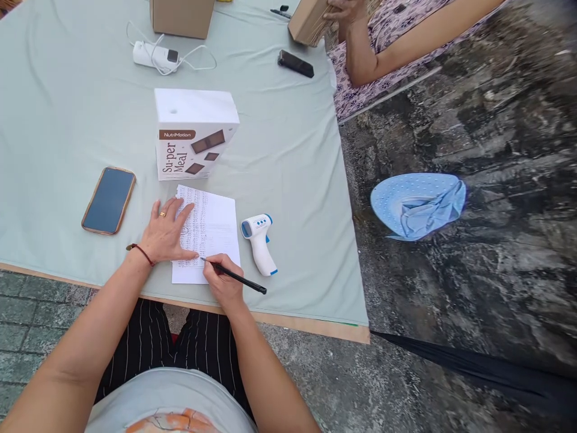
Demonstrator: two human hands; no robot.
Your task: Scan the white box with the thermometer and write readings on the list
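Observation:
A white printed sheet of paper [220, 210] lies on the table near its front edge. My left hand [166, 233] rests on the sheet's left side with the fingers spread. Gripped in my right hand [225, 287] is a black pen [241, 278], its tip at the paper close to my left thumb. Just right of the sheet lies a white and blue infrared thermometer [260, 243]. Behind the paper stands a white "Su-per Meal" box [196, 135]. To the left of my left hand lies a smartphone [109, 200] with a dark screen and a brown case.
A pale green cloth [306, 252] covers the table. Toward the back are a white device with a cable [155, 56], a cardboard box [181, 18] and a black object [296, 64]. At upper right, another person's hands hold a carton [308, 23]. A blue hat [417, 204] lies beyond the right edge.

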